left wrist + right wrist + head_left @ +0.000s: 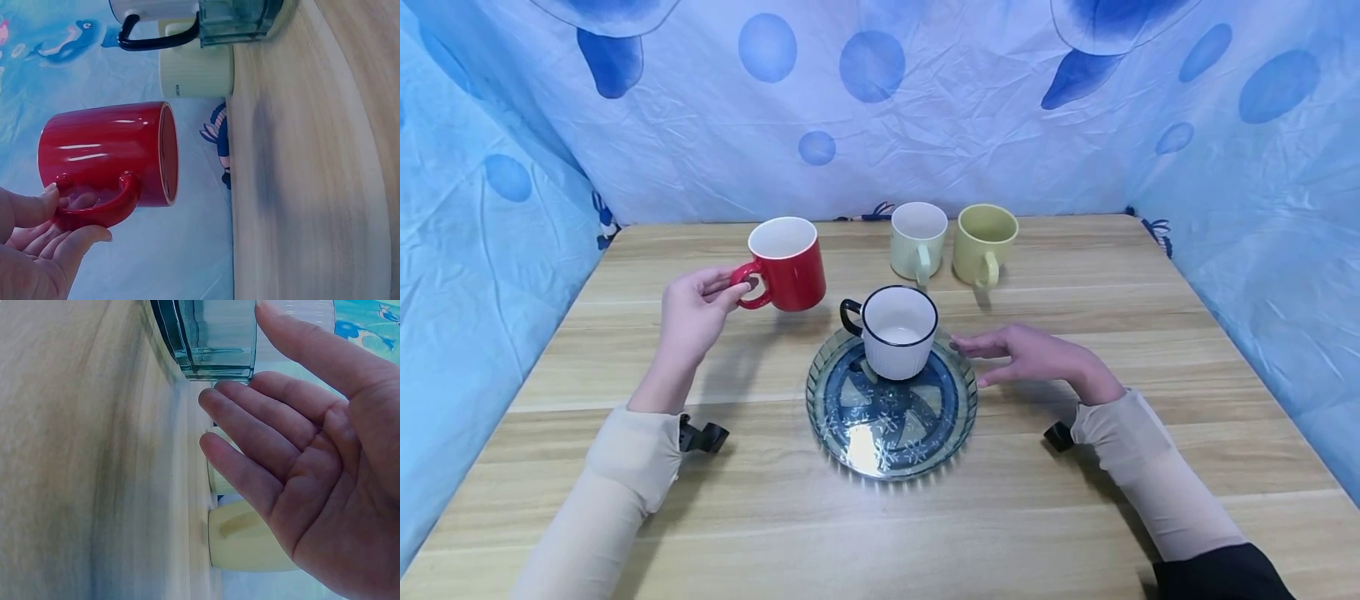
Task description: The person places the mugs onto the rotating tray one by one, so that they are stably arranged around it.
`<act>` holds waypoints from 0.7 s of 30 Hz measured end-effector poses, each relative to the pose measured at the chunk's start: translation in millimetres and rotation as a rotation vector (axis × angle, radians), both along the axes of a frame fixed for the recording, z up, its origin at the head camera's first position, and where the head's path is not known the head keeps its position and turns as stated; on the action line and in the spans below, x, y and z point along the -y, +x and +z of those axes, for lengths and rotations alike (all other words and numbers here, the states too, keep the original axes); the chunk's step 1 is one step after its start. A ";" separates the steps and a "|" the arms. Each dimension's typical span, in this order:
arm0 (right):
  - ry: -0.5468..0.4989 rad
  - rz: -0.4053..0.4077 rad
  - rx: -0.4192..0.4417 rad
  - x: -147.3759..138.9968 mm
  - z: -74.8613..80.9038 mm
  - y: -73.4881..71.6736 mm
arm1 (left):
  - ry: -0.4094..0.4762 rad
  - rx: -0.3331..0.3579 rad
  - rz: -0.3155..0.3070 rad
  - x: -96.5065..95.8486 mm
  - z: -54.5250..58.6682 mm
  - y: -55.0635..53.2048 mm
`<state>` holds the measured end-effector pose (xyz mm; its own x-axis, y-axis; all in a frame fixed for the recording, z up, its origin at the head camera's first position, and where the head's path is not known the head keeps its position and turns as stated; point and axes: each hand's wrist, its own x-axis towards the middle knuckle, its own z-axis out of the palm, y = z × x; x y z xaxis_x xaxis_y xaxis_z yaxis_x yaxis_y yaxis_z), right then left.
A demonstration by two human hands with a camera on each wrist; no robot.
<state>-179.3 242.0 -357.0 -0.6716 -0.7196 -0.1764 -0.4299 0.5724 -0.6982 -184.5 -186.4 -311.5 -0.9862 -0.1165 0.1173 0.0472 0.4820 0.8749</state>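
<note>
Pinching red mug (pixel 797 275) aloft by its handle (pixel 106 215) in left hand (pixel 694 307), at eleven o'clock from glass dish (pixel 880 425).
With right hand (pixel 1030 354) relaxed, fingers (pixel 250 428) extended, gripping nothing, beside dish's two o'clock rim.

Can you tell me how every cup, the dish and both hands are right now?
Red mug: lifted off the table, held by its handle
White mug: upright on the dish, looks empty
Glass dish: on the table
Pale green mug: upright on the table
Yellow-green mug: upright on the table
Left hand: gripping the red mug's handle
Right hand: open, beside the dish
</note>
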 end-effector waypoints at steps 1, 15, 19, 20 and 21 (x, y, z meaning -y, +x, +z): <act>0.000 0.000 0.000 0.0 0.1 -0.1 | 0.009 0.002 -0.002 0.3 0.4 1.6; -0.006 0.002 -0.012 -0.6 -0.6 0.6 | -0.025 0.062 0.011 5.1 6.6 26.5; -0.005 0.004 -0.007 -0.3 -0.2 0.4 | -0.042 0.056 0.000 5.3 6.4 33.7; -0.003 0.003 -0.007 -0.2 -0.1 0.5 | -0.041 0.050 -0.002 5.5 6.4 35.3; -0.002 0.002 -0.006 -0.2 0.0 0.5 | -0.041 0.044 -0.005 5.6 6.5 36.8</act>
<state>-178.8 242.2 -357.0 -0.6711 -0.7214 -0.1710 -0.4355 0.5702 -0.6965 -147.7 -192.1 -305.0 -0.9911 -0.1076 0.0779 0.0111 0.5174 0.8557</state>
